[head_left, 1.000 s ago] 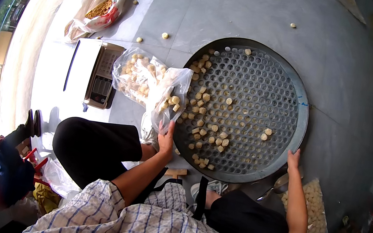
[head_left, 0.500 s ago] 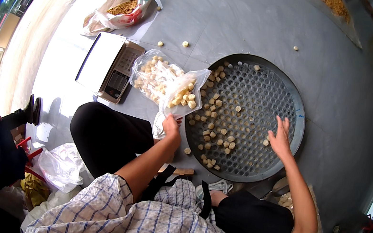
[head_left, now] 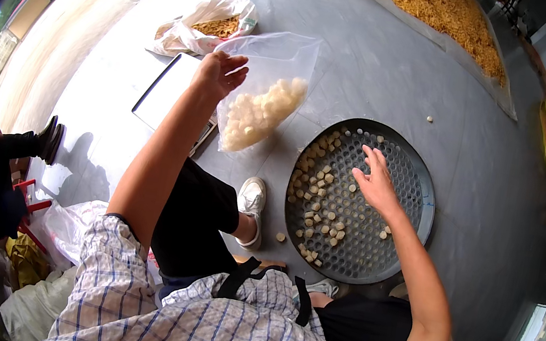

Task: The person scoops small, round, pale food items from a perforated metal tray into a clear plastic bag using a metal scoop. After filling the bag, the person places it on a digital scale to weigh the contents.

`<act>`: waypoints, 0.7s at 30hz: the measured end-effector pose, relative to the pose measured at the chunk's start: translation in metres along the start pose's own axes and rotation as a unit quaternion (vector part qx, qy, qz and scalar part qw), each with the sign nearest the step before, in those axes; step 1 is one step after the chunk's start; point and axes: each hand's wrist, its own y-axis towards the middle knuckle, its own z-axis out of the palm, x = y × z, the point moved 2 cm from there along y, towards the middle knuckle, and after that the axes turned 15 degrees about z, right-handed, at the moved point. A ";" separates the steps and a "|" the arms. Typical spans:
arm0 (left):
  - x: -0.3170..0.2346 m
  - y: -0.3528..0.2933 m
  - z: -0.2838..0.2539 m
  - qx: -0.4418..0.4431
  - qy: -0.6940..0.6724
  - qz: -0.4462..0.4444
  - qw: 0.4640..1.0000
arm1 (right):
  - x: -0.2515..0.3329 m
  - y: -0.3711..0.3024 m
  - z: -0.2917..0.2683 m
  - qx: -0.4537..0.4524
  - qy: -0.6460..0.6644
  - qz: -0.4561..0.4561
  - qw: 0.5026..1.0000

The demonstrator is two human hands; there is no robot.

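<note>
My left hand (head_left: 219,75) is raised, its fingers closed at the upper edge of a clear plastic bag (head_left: 284,49). The bag hangs tilted, with many pale, chunky pieces (head_left: 260,116) gathered in its lower part. Over a large round dark sieve (head_left: 428,211) with rows of holes hovers my right hand (head_left: 377,180), fingers spread and nothing in them. Short round pale pieces (head_left: 331,229) lie scattered in the sieve, mostly on its left side.
Behind my left arm sits a scale (head_left: 166,94), partly hidden. A white bag of brown shreds (head_left: 218,26) stands beyond it. At the far right lies a heap of orange-brown shreds (head_left: 444,16) on plastic sheeting. Another person's legs (head_left: 16,143) show at left.
My left hand has risen up and to the left, lifting the plastic bag off the floor beside the scale. My right hand has shifted left over the sieve.
</note>
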 end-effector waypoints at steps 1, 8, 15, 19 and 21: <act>-0.005 0.006 -0.009 -0.025 0.025 0.005 0.999 | 0.013 -0.004 -0.001 0.010 0.019 0.000 1.000; -0.013 0.045 -0.060 -0.021 0.051 -0.019 0.998 | -0.013 -0.013 -0.001 0.003 0.026 0.026 0.999; -0.020 0.055 -0.150 -0.125 0.119 -0.017 0.985 | -0.094 -0.023 -0.018 -0.030 0.021 0.081 0.996; -0.024 0.056 -0.191 -0.147 0.091 -0.048 0.984 | -0.148 -0.024 -0.033 -0.051 -0.017 0.115 0.992; -0.023 0.050 -0.185 -0.133 0.101 -0.057 0.984 | -0.177 -0.023 -0.047 -0.069 -0.048 0.128 0.988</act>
